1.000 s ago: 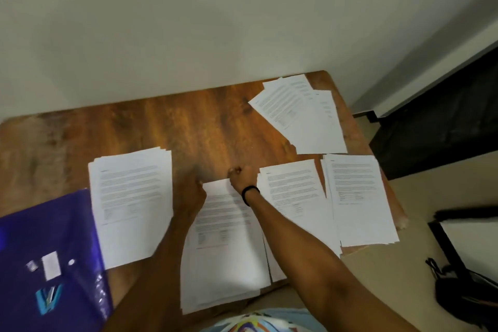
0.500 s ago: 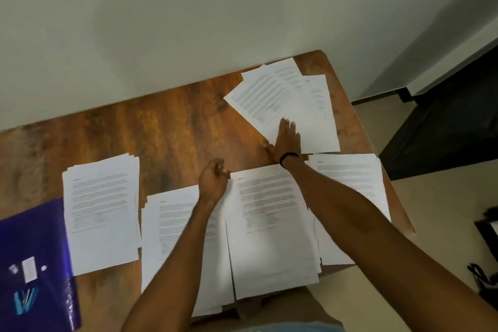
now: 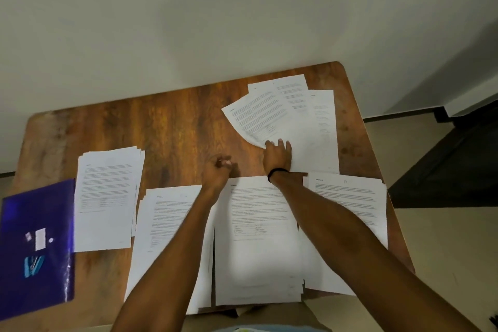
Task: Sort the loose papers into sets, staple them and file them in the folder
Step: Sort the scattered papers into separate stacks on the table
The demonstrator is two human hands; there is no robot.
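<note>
Several stacks of printed white paper lie along the near side of a wooden table: a left stack, a middle-left stack, a middle stack and a right stack. A fanned loose pile sits at the far right. My right hand rests flat on the near corner of that pile, fingers spread, and the top sheet's near corner is curled up beside the fingers. My left hand hovers loosely curled over the bare wood, holding nothing. A purple folder lies at the left edge.
The table stands against a pale wall. Its right edge drops to a tiled floor, with a dark doorway area beyond. Bare wood shows across the far left and centre of the table.
My right hand went from the middle stack to the far right loose pile and now lies on its near corner. My left hand stayed near the middle stacks. The view shifted.
</note>
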